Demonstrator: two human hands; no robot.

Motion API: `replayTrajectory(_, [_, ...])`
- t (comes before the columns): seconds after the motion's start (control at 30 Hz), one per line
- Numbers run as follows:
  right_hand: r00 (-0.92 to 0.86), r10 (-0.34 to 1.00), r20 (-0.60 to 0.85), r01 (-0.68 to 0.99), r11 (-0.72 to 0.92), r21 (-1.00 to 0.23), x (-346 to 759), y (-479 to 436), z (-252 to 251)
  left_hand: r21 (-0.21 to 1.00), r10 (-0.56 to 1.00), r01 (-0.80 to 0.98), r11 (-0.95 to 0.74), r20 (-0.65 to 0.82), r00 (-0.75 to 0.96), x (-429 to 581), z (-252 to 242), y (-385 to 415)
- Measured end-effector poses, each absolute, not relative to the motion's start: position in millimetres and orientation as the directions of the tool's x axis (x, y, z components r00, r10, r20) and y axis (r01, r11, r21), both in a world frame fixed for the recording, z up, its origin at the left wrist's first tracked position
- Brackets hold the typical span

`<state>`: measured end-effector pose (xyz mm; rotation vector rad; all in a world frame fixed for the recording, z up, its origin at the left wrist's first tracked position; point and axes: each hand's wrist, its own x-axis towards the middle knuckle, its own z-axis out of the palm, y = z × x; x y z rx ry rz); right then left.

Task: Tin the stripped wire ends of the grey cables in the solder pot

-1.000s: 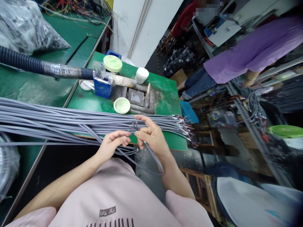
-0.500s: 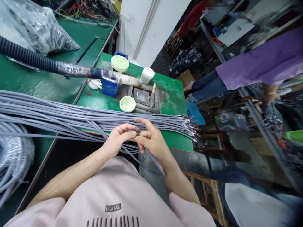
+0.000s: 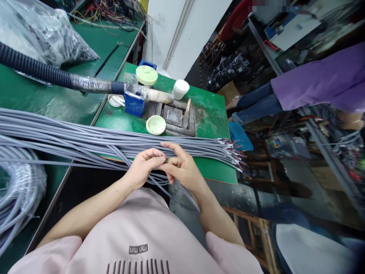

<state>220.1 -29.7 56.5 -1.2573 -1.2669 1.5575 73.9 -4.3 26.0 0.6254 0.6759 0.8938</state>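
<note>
Both my hands meet in front of my body, just over the near edge of the green table. My left hand (image 3: 146, 165) pinches thin coloured wires at a cable's end, mostly hidden by the fingertips. Closed around the end of that grey cable (image 3: 186, 196) is my right hand (image 3: 182, 166), its index finger raised and extended. The held cable hangs down below my right hand and loops back to the left. Behind the hands a thick bundle of grey cables (image 3: 85, 133) lies across the table, its stripped ends (image 3: 235, 156) fanning out at the right.
Past the bundle stand a square metal pot (image 3: 174, 116), a pale green dish (image 3: 156, 125), a white tub (image 3: 180, 89), a blue box (image 3: 134, 104) and a ribbed hose (image 3: 37, 70). Coiled cable (image 3: 23, 190) lies at left. A person in purple (image 3: 319, 82) is at the right.
My fingertips have drawn closer together over the wires, which show less now. The whole view has shifted slightly, with the surroundings sitting a little further right.
</note>
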Motion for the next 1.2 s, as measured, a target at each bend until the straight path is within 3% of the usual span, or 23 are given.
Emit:
replayTrajectory(0.63, [-0.119, 0.967, -0.225, -0.001, -0.227, -0.974, 219, -26, 55, 0.785, 0.908, -0.469, 0.405, -0.286, 0.306, 76, 19, -6])
replayTrajectory(0.83, [0.027, 0.98, -0.197, 0.058, -0.198, -0.978, 237, -44, 56, 0.799, 0.877, -0.419, 0.431, -0.263, 0.402, 89, 17, -10])
replayTrajectory(1.03, [0.182, 0.955, -0.236, -0.01, -0.238, -0.971, 264, -71, 48, 0.864, 0.837, -0.293, 0.408, -0.226, 0.498, 105, 14, -11])
replayTrajectory(1.1, [0.262, 0.934, -0.243, -0.06, -0.236, -0.97, 283, -85, 40, 0.934, 0.844, -0.181, 0.308, -0.18, 0.505, 103, 13, -9])
replayTrajectory(1.2, [0.424, 0.862, -0.279, -0.064, -0.278, -0.958, 326, -114, 15, 0.987, 0.861, 0.098, -0.13, 0.063, 0.505, 95, 9, 1])
